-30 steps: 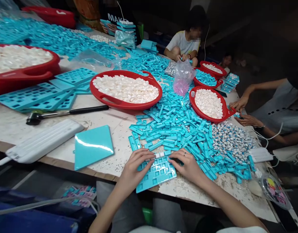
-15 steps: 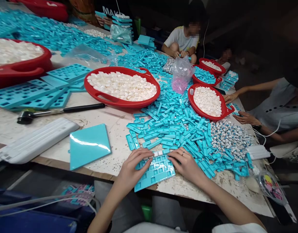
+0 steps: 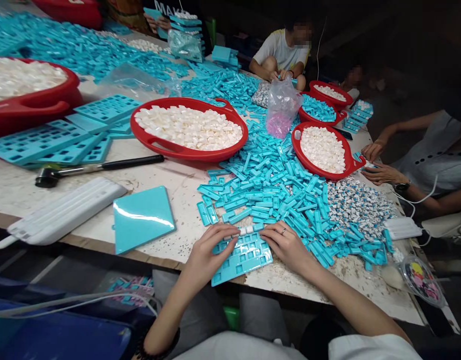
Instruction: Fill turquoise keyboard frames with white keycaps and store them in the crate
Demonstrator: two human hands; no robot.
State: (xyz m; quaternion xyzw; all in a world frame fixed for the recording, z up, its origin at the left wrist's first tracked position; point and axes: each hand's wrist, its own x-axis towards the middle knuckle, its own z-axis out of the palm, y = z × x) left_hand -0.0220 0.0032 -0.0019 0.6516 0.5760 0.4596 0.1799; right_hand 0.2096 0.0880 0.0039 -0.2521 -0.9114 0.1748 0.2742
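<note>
A blue tray with square pockets [image 3: 242, 257] lies at the table's front edge between my hands. White keycap-like pieces [image 3: 247, 230] sit in a row along its far edge, with a blue piece at the row's right end. My left hand [image 3: 211, 250] pinches the left end of that row, thumb and fingers together. At the right end, my right hand [image 3: 286, 245] has its fingertips closed on the tray's upper right corner, by the blue piece. Just beyond the tray spreads a pile of blue rectangular pieces [image 3: 268, 195].
Red baskets of white pieces [image 3: 189, 156] stand behind. To the left are a blue square plate [image 3: 144, 219], a white power strip [image 3: 67, 210], a black-handled tool [image 3: 133, 162] and blue grids [image 3: 106, 108]. A person's hands [image 3: 384, 175] work at the right.
The view has shifted slightly, so the table items appear moved. My hands stay at the two ends of the row on the tray. The hands of the person at the right have moved a little.
</note>
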